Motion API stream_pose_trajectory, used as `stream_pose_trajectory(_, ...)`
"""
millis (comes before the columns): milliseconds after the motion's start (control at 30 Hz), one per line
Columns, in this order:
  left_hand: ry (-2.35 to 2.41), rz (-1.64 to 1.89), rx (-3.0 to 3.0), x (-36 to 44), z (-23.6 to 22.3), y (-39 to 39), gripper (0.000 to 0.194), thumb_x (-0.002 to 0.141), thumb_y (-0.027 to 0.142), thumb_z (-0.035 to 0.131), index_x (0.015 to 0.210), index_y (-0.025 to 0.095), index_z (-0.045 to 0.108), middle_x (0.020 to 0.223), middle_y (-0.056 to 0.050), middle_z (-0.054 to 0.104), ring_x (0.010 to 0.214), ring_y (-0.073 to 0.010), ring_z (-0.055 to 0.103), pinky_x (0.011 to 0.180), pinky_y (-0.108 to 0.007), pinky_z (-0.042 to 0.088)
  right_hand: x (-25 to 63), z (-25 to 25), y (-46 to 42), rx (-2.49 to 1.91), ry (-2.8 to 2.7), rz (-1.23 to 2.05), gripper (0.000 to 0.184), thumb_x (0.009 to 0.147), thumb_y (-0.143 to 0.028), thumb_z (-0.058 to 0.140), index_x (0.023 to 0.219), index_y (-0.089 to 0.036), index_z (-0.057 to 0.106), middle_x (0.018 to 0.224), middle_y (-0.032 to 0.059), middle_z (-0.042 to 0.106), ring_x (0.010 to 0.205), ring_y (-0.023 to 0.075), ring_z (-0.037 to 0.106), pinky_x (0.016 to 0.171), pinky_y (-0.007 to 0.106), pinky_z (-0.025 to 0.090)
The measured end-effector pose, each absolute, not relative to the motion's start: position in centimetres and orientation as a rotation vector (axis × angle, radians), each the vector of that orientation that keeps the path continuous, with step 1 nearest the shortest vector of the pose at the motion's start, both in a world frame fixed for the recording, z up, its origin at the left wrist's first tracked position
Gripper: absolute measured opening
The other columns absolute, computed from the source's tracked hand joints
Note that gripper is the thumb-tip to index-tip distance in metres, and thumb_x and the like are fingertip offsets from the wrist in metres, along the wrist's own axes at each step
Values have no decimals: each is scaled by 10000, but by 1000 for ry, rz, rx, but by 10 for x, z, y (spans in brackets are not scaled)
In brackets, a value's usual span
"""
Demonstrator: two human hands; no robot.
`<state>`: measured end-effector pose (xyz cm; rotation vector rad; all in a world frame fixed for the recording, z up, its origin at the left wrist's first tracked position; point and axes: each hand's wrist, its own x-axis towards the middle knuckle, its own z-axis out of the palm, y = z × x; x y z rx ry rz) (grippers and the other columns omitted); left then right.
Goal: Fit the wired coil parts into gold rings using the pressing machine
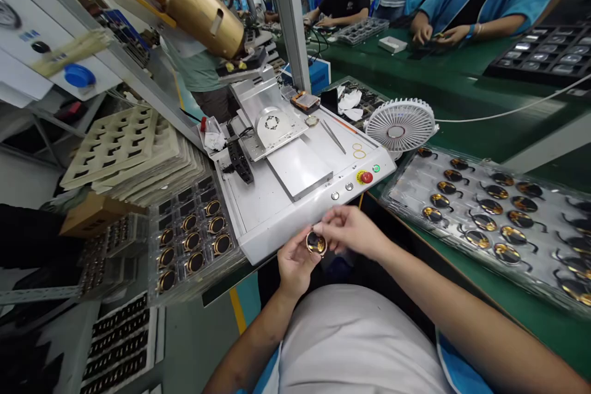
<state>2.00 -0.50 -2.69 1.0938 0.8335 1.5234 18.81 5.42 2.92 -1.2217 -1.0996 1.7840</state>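
Between my hands is a round gold-rimmed component (316, 244) with a dark centre. My left hand (295, 263) cradles it from below, and the fingertips of my right hand (351, 233) pinch its upper edge. Both hands are just in front of the near edge of a white benchtop machine (277, 225), which has a red stop button (366, 177) and small silver buttons. To my right, a clear tray (480, 221) holds several similar gold components with dark tails. To my left, another clear tray (194, 246) holds more gold rings in dark recesses.
Steel tweezers (333, 136) lie on the machine beside a metal plate and fixture. A white desk fan (399, 126) stands behind it. Stacked beige trays lie at left, with a brass-coloured cylinder overhead. Co-workers in blue sleeves work at a green bench beyond.
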Motion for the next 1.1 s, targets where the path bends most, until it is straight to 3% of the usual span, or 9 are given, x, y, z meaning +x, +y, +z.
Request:
stream_pose_trajectory(100, 768, 1467, 1094, 20, -20, -4, 438, 820, 348, 862, 1240, 278, 757, 1206, -101, 775, 1097, -309, 776, 999, -463, 623, 198, 40, 97, -1340, -937, 1498, 418, 800, -460, 874, 851, -209, 543, 501, -22, 630, 345, 123, 522, 318, 209, 467)
stream_pose_trajectory(200, 805, 1415, 1130, 18, -16, -3, 589, 740, 255, 924, 1291, 312, 723, 1183, -76, 767, 945, -241, 805, 852, -370, 668, 203, 47, 129, -1360, -890, 1397, 336, 877, -387, 812, 833, -216, 525, 480, -32, 596, 329, 117, 484, 309, 210, 435)
stream_pose_trajectory(333, 935, 1445, 1210, 17, -18, -5, 794, 669, 217, 962, 1397, 249, 648, 1145, -126, 786, 873, -196, 779, 775, -317, 663, 202, 50, 137, -1328, -928, 1358, 365, 846, -387, 828, 751, -212, 523, 482, -28, 577, 331, 101, 456, 319, 207, 392)
stream_pose_trajectory(500, 1069, 1477, 1382, 18, -19, -7, 833, 683, 200, 940, 1443, 198, 598, 1192, -162, 788, 1007, -241, 788, 895, -352, 659, 206, 52, 101, -1229, -1084, 1410, 434, 752, -523, 854, 734, -202, 562, 509, -13, 612, 363, 101, 477, 365, 210, 378)
stream_pose_trajectory(667, 1145, 1447, 1503, 21, -17, -8, 784, 746, 176, 885, 1464, 176, 572, 1285, -192, 753, 1107, -268, 775, 975, -375, 647, 210, 51, 53, -1174, -1510, 1702, 355, 788, -492, 794, 756, -187, 613, 533, -4, 638, 404, 123, 539, 399, 207, 406)
stream_pose_trajectory(867, 1137, 1464, 1566, 25, -18, -7, 737, 752, 158, 878, 1435, 167, 603, 1293, -183, 751, 1110, -281, 776, 961, -362, 662, 207, 43, 34, -1274, -1657, 1564, 234, 860, -407, 670, 777, -198, 605, 618, 26, 707, 449, 136, 578, 421, 213, 437)
stream_pose_trajectory(1100, 1173, 1472, 1593, 25, -18, -7, 689, 752, 166, 879, 1398, 170, 640, 1266, -166, 766, 1097, -289, 780, 959, -378, 670, 206, 43, 32, -1277, -1647, 1551, 228, 850, -409, 659, 775, -199, 609, 611, 27, 703, 442, 136, 568, 424, 221, 442)
